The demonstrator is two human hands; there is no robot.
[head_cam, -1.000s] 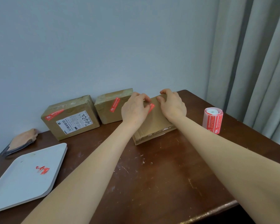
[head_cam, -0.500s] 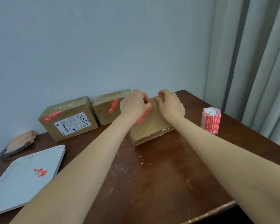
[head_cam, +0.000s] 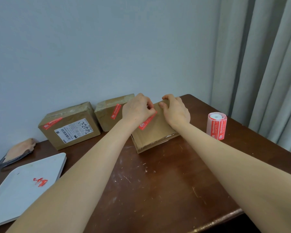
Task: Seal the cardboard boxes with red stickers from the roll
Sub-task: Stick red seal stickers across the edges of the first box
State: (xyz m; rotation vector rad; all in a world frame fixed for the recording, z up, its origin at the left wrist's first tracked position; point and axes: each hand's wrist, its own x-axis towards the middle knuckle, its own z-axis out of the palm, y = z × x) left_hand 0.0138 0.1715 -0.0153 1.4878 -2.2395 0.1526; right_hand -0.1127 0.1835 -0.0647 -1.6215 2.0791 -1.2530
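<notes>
Hands meet over a cardboard box (head_cam: 155, 132) on our scratched brown tabletop (head_cam: 158, 182). Our left hand (head_cam: 137, 111) curls its fingers (head_cam: 149, 106) narrow over the upper end of a red sticker (head_cam: 146, 121), which lies slantwise on the box top and runs down from under them toward our left wrist. Our right hand (head_cam: 175, 110) rests just beside, fingers bent and pressed on the far edge of the box; whether they pinch anything we cannot tell. Beyond our left fingers sit two more boxes against the wall, a middle box (head_cam: 110, 113) and a labelled box (head_cam: 69, 126), each bearing a red strip. Well to the right of our right fingers, the sticker roll (head_cam: 217, 126) stands upright. A white tray (head_cam: 15, 195) lies far left of our left fingers.
</notes>
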